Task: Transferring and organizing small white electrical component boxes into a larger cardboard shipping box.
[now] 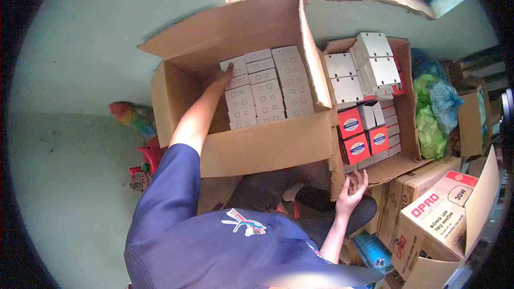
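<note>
My left hand [227, 75] reaches into a large open cardboard box [265, 144] and touches the far left end of a stack of white boxes [267, 96]. Dashed circles mark the faces of these boxes, which stand in columns. Part of the hand is hidden, so its grip on a box is unclear. My right hand [353, 192] hangs with nothing in it, fingers curled a little and apart. It is near the front edge of a second cardboard box [408, 128], which holds white cartons [379, 68] and red-faced boxes [356, 148].
A printed LED bulb carton [437, 212] stands at the right, near a blue plastic-wrapped bundle [373, 251]. Green and blue plastic bags [433, 116] lie beyond the second box. A rainbow-coloured duster [130, 116] and red items [150, 156] are beside the wall [72, 136].
</note>
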### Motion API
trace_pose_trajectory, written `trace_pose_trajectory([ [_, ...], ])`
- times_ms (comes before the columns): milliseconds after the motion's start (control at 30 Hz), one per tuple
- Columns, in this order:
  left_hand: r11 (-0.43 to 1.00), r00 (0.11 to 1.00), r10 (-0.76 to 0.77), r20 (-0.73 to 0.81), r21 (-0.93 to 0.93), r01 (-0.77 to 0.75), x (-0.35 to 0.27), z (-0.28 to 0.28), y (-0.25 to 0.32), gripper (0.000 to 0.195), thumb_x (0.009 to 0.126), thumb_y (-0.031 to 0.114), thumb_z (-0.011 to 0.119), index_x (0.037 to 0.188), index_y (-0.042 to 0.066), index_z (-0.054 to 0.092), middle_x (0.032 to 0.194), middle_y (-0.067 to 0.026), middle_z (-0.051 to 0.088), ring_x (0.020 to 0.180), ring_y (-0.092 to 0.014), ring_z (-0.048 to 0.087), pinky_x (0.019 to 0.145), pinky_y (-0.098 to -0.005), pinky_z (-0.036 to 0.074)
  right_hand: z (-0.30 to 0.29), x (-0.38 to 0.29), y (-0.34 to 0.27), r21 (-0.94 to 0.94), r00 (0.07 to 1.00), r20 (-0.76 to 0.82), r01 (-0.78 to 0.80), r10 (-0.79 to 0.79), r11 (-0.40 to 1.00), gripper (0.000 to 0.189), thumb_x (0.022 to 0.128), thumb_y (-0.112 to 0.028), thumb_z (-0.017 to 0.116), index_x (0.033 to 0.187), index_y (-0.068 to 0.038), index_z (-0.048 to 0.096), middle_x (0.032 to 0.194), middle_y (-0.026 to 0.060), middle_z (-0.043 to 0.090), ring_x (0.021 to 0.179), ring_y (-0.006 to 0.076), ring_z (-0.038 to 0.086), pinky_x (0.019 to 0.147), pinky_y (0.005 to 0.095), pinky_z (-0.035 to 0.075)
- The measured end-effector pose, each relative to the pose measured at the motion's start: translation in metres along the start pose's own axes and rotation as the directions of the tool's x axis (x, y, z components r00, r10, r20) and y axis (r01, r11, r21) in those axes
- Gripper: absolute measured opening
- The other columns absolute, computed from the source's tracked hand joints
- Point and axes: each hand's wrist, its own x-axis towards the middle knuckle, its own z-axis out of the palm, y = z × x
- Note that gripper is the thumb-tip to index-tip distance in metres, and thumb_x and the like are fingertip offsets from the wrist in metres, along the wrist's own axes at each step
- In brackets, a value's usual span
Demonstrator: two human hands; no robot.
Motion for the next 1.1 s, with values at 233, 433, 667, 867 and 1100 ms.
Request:
trace_pose_trajectory([
  [233, 0.994, 0.997, 0.073, -0.035, 0.086, -0.070, -0.051, -0.011, 0.022, 0.097, 0.099, 0.076, 0.047, 0.154, -0.004, 0.048, 0.155, -0.0232, 0.053, 0.146, -0.035, 0.049, 0.117, -0.0471, 0.041, 0.030, 0.003, -0.023, 0.059, 0.997, 0.075, 0.007, -0.011, 0.998, 0.065, 0.103, -0.005, 0.061, 0.161, -0.008, 0.031, 0.146, 0.0167, 0.054, 0.117, 0.0215, 0.062, 0.102, 0.0350, 0.051],
  [433, 0.975, 0.939, 0.221, 0.262, -0.039, -0.219, -0.077, -0.032, 0.021, 0.083, 0.104, 0.067, 0.049, 0.155, 0.001, 0.047, 0.156, -0.0157, 0.054, 0.144, -0.031, 0.050, 0.116, -0.0465, 0.041, 0.026, 0.010, -0.011, 0.030, 0.997, 0.069, 0.026, -0.028, 0.999, 0.065, 0.103, -0.004, 0.064, 0.160, -0.008, 0.033, 0.144, 0.0162, 0.056, 0.116, 0.0214, 0.064, 0.101, 0.0350, 0.052],
  [667, 0.817, 0.891, 0.218, 0.398, 0.425, -0.390, -0.067, -0.082, 0.003, 0.057, 0.101, 0.043, 0.066, 0.139, 0.001, 0.066, 0.136, -0.0198, 0.070, 0.127, -0.030, 0.065, 0.112, -0.0416, 0.046, 0.044, 0.161, 0.003, -0.095, 0.999, -0.036, -0.007, 0.004, 0.995, 0.081, 0.095, -0.020, 0.081, 0.157, 0.002, 0.034, 0.143, 0.0243, 0.055, 0.120, 0.0265, 0.063, 0.103, 0.0402, 0.052],
  [867, 0.726, 0.853, 0.352, 0.386, 0.462, -0.509, -0.207, -0.126, 0.056, 0.065, 0.101, 0.045, 0.067, 0.143, -0.004, 0.059, 0.134, -0.0247, 0.069, 0.129, -0.033, 0.065, 0.108, -0.0417, 0.049, 0.067, 0.348, -0.047, -0.594, 0.920, -0.019, 0.304, -0.390, 0.745, 0.143, 0.062, -0.062, 0.095, 0.161, 0.009, 0.019, 0.161, 0.0357, 0.033, 0.153, 0.0506, 0.027, 0.126, 0.0561, 0.025],
  [1100, 0.808, 0.908, 0.274, 0.316, 0.436, -0.396, -0.248, -0.142, 0.033, 0.090, 0.098, 0.060, 0.065, 0.155, -0.006, 0.044, 0.153, -0.0308, 0.052, 0.145, -0.041, 0.049, 0.121, -0.0441, 0.039, 0.065, 0.408, -0.071, -0.818, 0.922, 0.114, 0.298, -0.370, 0.492, 0.136, 0.053, -0.060, 0.098, 0.153, 0.008, 0.037, 0.133, 0.0341, 0.064, 0.124, 0.0473, 0.063, 0.107, 0.0524, 0.049],
])
